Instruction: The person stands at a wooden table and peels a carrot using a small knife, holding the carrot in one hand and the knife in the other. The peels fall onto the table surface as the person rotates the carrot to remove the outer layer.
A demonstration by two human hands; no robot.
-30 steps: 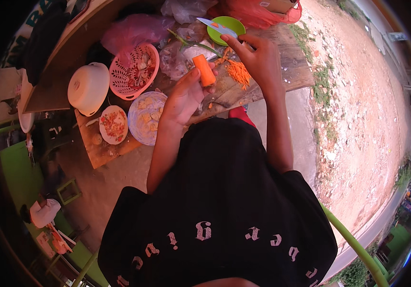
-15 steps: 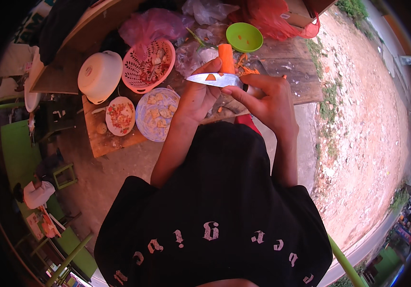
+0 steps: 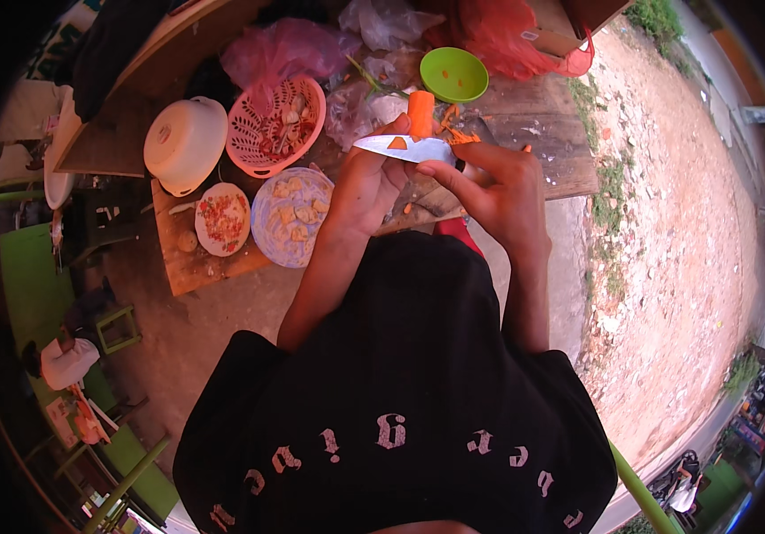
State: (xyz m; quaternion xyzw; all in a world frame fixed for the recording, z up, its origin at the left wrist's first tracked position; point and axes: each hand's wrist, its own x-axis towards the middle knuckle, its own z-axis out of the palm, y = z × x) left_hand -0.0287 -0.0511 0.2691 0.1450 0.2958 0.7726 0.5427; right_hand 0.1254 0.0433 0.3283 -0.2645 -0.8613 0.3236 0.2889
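My left hand (image 3: 366, 185) is closed around a peeled orange carrot (image 3: 420, 113), whose blunt end points away from me. In my right hand (image 3: 500, 185) is a knife, its handle mostly hidden by the fingers. The shiny knife blade (image 3: 413, 150) points left and lies across the near end of the carrot, over my left fingers. A small orange carrot piece (image 3: 397, 142) sticks to the flat of the blade. Beyond the carrot stands a green bowl (image 3: 453, 75) with a few orange bits inside.
Left on the wooden table (image 3: 542, 133) are a pink basket (image 3: 276, 125) with garlic and chillies, an upturned cream basin (image 3: 186, 145), a plate (image 3: 222, 219) of chopped red bits and a plate (image 3: 292, 216) of pale chunks. Plastic bags (image 3: 284, 49) lie behind. A person (image 3: 69, 363) sits far left.
The carrot and the knife have shifted slightly; the carrot's upper end sits a little lower. One orange piece shows on the blade where two patches showed before. Both hands keep their hold.
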